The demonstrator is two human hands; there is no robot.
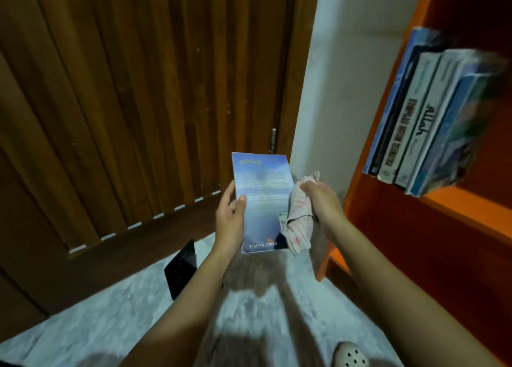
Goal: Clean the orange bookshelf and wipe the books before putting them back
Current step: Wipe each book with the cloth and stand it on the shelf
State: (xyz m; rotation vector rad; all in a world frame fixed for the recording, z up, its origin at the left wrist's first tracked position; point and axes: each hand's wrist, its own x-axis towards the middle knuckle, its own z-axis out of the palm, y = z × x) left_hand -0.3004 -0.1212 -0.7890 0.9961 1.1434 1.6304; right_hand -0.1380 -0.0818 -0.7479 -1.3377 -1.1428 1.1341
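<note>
Book (261, 200): blue cover, yellow title, white print.
Cloth (299, 217): white, thin red stripes.
Bookshelf (388, 228): orange.
Shelved books (426, 122): blue and white spines, black lettering.
Door (138, 89): dark brown vertical slats.
Floor (110, 325): grey-white marbling.
Clog (352, 357): cream, perforated.

- The orange bookshelf (471, 214) holds a row of books (421, 122), tilted on one shelf.
- The pale floor (97, 330) bears a dark flat object (181, 269) and a clog (352, 357).

Shows, under dim warm light, a dark brown slatted wooden door (138, 103) filling the left, a small metal hinge (273, 140) at its right edge, a pale plain wall (346, 75) just beside it and a light grey marbled floor (97, 325) below, shadowed in the middle.
</note>
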